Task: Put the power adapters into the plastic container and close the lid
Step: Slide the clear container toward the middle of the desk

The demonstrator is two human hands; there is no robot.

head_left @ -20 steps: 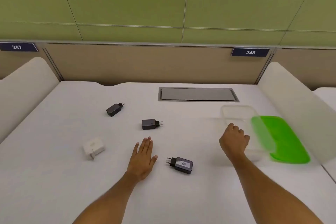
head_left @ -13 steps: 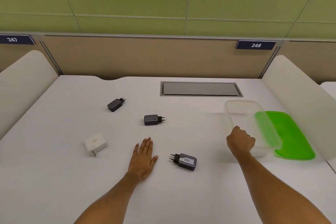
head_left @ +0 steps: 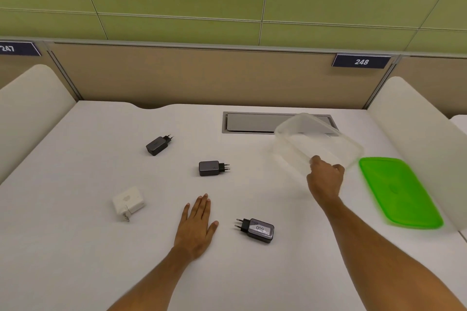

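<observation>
- Since the earlier frames you are lifting the clear container (head_left: 319,143) up and leftward, away from the green lid (head_left: 399,190); before, it was sitting right against that lid, and now the two are apart.
- Your right hand (head_left: 326,177) is gripping the container by its near rim, thumb on one side and fingers curled over the other, and the box is tilting, with its far end showing in front of the grey cable hatch (head_left: 252,122).
- Its walls are looking blurred, and nothing is showing inside it.
- Your left hand (head_left: 197,227) is lying flat and relaxed on the white desk (head_left: 75,247), palm down, fingers together, holding nothing, much as it was before.
- Four adapters are lying on the desk, none of them in the container.
- One dark adapter (head_left: 158,145) is resting at the far left, prongs pointing away to the right.
- Another dark adapter (head_left: 212,168) is sitting near the middle, prongs pointing right.
- Next, the white adapter (head_left: 128,201) is lying to the left of your flat hand, prongs pointing toward you.
- Finally, the labelled adapter (head_left: 257,230) is lying just right of your left hand, prongs pointing left, not touching it.
- You are leaving the lid flat on the desk at the right, beside the white side divider (head_left: 417,139).
</observation>
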